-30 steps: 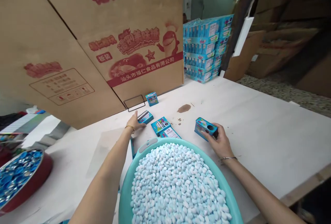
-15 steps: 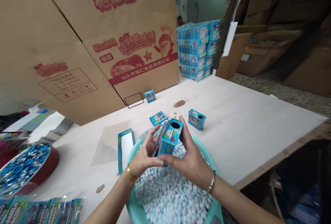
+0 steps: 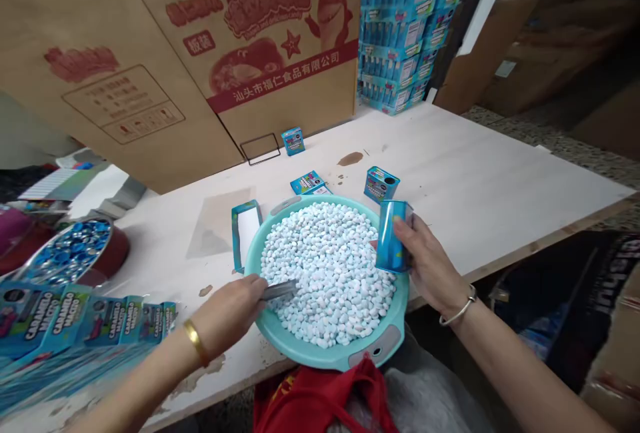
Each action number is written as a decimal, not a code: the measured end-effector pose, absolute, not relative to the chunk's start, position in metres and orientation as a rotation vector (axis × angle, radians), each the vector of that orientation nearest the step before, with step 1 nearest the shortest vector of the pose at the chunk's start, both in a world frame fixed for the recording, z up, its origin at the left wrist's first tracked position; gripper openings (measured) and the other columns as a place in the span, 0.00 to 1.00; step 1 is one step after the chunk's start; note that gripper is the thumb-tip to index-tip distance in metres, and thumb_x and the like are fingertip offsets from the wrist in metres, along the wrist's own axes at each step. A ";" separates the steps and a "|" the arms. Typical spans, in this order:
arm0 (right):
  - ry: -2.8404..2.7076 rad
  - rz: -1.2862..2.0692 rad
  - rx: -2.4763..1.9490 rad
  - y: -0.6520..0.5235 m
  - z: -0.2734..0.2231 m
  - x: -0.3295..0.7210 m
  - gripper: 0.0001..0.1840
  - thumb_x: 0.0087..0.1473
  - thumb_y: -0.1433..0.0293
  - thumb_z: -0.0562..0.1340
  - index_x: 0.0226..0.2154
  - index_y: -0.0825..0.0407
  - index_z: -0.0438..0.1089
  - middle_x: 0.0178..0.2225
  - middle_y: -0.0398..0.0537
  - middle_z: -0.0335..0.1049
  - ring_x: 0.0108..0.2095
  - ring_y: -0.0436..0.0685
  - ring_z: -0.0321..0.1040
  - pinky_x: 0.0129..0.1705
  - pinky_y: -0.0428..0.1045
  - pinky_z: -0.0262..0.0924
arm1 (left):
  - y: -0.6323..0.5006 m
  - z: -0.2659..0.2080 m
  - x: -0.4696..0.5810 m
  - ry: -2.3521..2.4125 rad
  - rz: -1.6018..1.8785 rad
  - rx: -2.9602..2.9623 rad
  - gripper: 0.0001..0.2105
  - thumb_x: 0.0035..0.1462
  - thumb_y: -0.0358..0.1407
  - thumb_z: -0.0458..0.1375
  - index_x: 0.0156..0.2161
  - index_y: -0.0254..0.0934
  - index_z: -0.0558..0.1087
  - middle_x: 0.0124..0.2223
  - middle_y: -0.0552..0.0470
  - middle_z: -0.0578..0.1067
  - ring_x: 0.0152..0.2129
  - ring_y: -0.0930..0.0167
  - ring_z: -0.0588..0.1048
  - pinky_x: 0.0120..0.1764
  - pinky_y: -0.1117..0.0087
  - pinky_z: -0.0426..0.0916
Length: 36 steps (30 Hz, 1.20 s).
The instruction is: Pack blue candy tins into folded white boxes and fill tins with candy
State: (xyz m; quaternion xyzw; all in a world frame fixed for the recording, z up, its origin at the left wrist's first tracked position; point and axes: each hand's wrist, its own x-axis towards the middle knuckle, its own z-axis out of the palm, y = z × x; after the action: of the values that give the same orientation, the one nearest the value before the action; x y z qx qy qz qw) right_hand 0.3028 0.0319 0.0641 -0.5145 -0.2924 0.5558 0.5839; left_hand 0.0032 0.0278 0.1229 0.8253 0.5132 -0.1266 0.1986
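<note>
A turquoise basin [image 3: 254, 258] full of small pale-blue and white candies [image 3: 325, 266] stands at the table's front edge. My left hand [image 3: 235, 309] is closed around a grey, metal-looking scoop [image 3: 281, 290], whose tip is at the candies on the basin's left side. My right hand [image 3: 433, 266] grips a small shiny blue box [image 3: 393, 236] over the basin's right rim. Just behind it stands another small blue box [image 3: 381, 184] with a dark oval on top. Flat blue printed pieces [image 3: 309, 183] lie behind the basin.
A large cardboard carton [image 3: 280, 73] stands at the back, beside stacked blue packs [image 3: 400, 39]. One small blue box [image 3: 293, 141] is near the carton. An open blue tray [image 3: 245, 233] lies left of the basin. Further left are a red tub [image 3: 113, 253] of blue pieces and wrapped packs [image 3: 85, 319].
My hands have moved apart. The blue box, earlier between both hands, is now tilted in my right hand alone, while my left hand has come down to the candies with the scoop.
</note>
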 end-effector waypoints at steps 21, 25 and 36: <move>-1.079 1.001 -1.102 0.031 0.059 0.302 0.23 0.50 0.62 0.67 0.46 0.44 0.60 0.44 0.46 0.68 0.45 0.57 0.68 0.48 0.54 0.66 | 0.062 0.093 0.028 1.167 0.239 2.199 0.12 0.61 0.38 0.52 0.47 0.36 0.68 0.44 0.45 0.75 0.38 0.67 0.73 0.42 0.65 0.68; -1.375 0.656 -1.244 0.031 0.060 0.307 0.22 0.51 0.65 0.66 0.48 0.46 0.62 0.45 0.48 0.67 0.46 0.59 0.66 0.48 0.55 0.64 | 0.069 0.134 0.017 1.112 0.270 2.289 0.12 0.61 0.38 0.52 0.47 0.36 0.68 0.42 0.47 0.75 0.35 0.71 0.73 0.39 0.70 0.68; -1.825 0.441 -1.103 0.027 0.070 0.277 0.20 0.57 0.75 0.57 0.52 0.47 0.59 0.48 0.50 0.66 0.50 0.59 0.63 0.53 0.56 0.60 | 0.091 0.225 0.053 0.993 -0.200 2.639 0.11 0.61 0.36 0.51 0.47 0.37 0.71 0.35 0.50 0.76 0.28 0.73 0.72 0.31 0.73 0.63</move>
State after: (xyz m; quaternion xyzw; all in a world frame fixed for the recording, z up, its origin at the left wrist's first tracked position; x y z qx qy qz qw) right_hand 0.2766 0.0274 0.0701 -0.4487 -0.7427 0.1794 0.4635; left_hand 0.0525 0.0906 0.2249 0.9221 0.3470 -0.0699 0.1565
